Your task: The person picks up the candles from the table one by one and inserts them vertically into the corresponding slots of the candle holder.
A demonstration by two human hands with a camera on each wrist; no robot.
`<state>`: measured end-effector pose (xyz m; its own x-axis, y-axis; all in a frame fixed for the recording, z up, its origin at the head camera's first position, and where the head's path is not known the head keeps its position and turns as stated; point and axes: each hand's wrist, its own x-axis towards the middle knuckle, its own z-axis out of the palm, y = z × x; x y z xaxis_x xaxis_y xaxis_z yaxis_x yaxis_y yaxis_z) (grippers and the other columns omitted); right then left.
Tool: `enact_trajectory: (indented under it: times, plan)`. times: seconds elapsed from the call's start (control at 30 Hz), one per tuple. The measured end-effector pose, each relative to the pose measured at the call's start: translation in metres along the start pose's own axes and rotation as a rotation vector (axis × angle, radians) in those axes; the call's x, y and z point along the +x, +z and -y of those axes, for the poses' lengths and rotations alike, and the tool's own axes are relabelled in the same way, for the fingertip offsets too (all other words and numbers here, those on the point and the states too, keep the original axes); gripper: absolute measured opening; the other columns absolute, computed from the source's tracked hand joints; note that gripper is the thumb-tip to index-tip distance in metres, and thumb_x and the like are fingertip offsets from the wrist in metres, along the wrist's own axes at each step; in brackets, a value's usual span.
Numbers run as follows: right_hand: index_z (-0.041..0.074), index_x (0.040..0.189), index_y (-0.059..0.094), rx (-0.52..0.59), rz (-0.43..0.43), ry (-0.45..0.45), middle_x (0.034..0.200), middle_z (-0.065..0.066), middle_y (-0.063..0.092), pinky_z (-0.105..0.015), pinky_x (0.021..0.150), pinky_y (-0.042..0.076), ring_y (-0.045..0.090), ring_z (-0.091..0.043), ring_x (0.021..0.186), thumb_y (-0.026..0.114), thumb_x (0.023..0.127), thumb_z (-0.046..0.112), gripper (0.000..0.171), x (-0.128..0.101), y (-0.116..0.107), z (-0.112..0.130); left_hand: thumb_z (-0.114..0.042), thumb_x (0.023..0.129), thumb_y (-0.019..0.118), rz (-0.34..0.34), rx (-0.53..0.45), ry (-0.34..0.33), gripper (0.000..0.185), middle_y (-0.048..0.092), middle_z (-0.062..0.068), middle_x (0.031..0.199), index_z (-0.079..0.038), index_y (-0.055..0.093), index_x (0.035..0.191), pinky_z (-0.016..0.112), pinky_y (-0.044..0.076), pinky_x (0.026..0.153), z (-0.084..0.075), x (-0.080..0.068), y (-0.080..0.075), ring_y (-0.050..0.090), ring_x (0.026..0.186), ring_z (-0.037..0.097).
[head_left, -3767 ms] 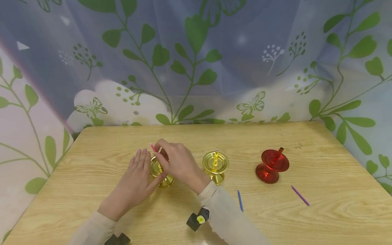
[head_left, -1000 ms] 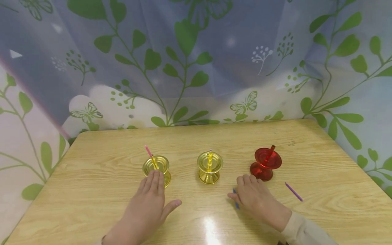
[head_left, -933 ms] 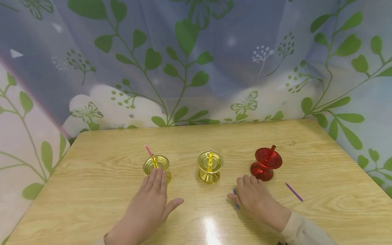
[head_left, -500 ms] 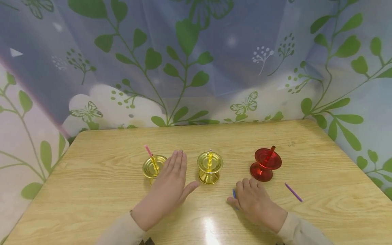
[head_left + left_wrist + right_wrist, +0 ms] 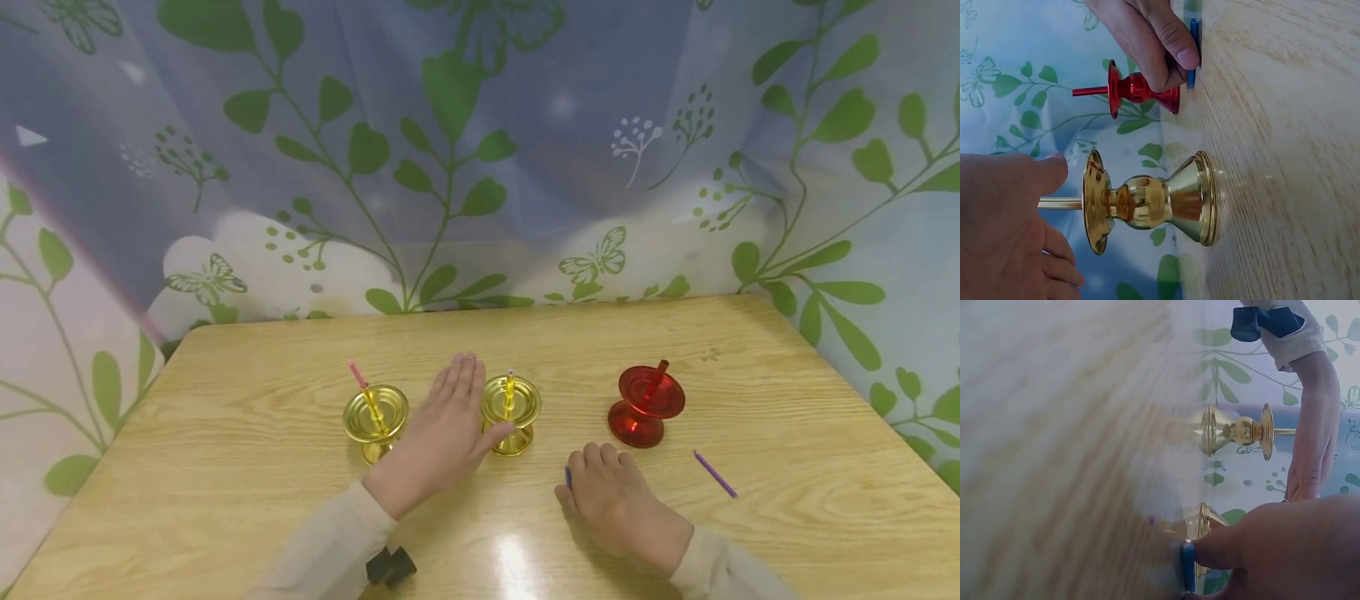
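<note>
My left hand (image 5: 442, 433) reaches beside the middle gold candle holder (image 5: 525, 404), fingers straight and thumb spread in front of it. In the left wrist view this hand is close to the holder's upright tube (image 5: 1060, 203); whether it touches cannot be told. A slim blue candle (image 5: 1194, 31) is pinched between thumb and finger of my right hand (image 5: 618, 504), low at the tabletop. Most of that candle is hidden from above. A pink candle (image 5: 357, 374) stands tilted in the left gold candle holder (image 5: 356, 421), partly behind the left hand.
A red candle holder (image 5: 637, 423) stands beyond the right hand. To the right, a purple candle (image 5: 715, 475) lies on the wooden table (image 5: 780, 383). A patterned cloth (image 5: 555, 167) hangs behind the table's far edge.
The right hand left the pink candle in the left holder and went right to the blue one. My left hand moved from the left holder toward the middle one.
</note>
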<state>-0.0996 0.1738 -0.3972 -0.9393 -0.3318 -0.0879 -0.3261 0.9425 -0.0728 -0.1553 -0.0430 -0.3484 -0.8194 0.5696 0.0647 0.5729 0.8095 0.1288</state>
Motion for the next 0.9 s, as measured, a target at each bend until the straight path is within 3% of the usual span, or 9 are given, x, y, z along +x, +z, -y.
enact_trajectory:
  times: [0.27, 0.9]
  plan:
    - [-0.001, 0.082, 0.047, -0.018, -0.048, -0.007, 0.074, -0.011, 0.040, -0.046, 0.066, 0.043, 0.046, -0.030, 0.075, 0.060, 0.094, 0.021, 0.028, 0.003, -0.002, 0.005, -0.055, 0.101, 0.028, 0.026, -0.025, 0.013, 0.082, 0.007, 0.026, 0.156, 0.010, 0.013, 0.149, 0.043, 0.008, 0.117, -0.001, 0.005, 0.001, 0.004, 0.146, 0.036]
    - [-0.002, 0.081, 0.050, -0.048, -0.032, -0.006, 0.073, -0.011, 0.043, -0.048, 0.068, 0.047, 0.050, -0.030, 0.074, 0.060, 0.092, 0.018, 0.026, 0.006, -0.003, 0.011, -0.057, 0.100, 0.028, 0.063, -0.024, 0.006, 0.084, 0.009, 0.028, 0.155, 0.010, 0.015, 0.149, 0.044, 0.012, 0.117, -0.001, 0.011, 0.012, 0.006, 0.145, 0.037]
